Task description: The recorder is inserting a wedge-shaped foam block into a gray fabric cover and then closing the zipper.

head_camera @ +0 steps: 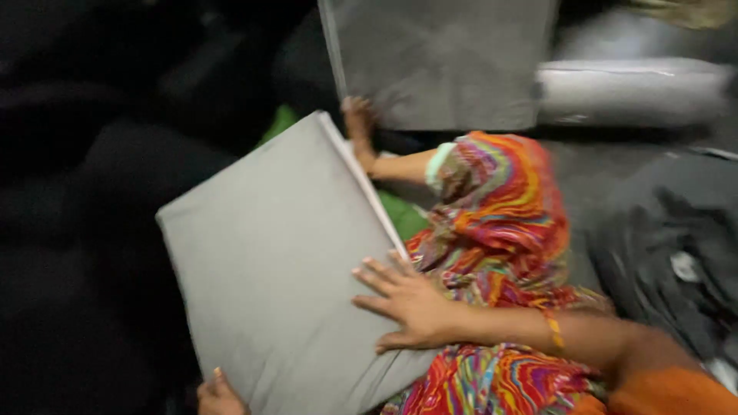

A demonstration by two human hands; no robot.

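Note:
A large grey square cushion point(269, 261) lies tilted across my lap. My right hand point(407, 303) lies flat on its right side with the fingers spread, and an orange bangle sits on that wrist. Only partly in view at the bottom edge, my left hand point(219, 396) grips the cushion's lower corner. My foot point(357, 131) sticks out past the cushion's top corner, from under a bright multicoloured garment point(500, 215).
A second grey cushion point(438, 61) stands at the top centre. To the right of it lies a pale bolster point(630, 92). Crumpled dark grey cloth point(669, 246) is on the right. A bit of green fabric point(400, 211) shows beside my leg. The left side is dark.

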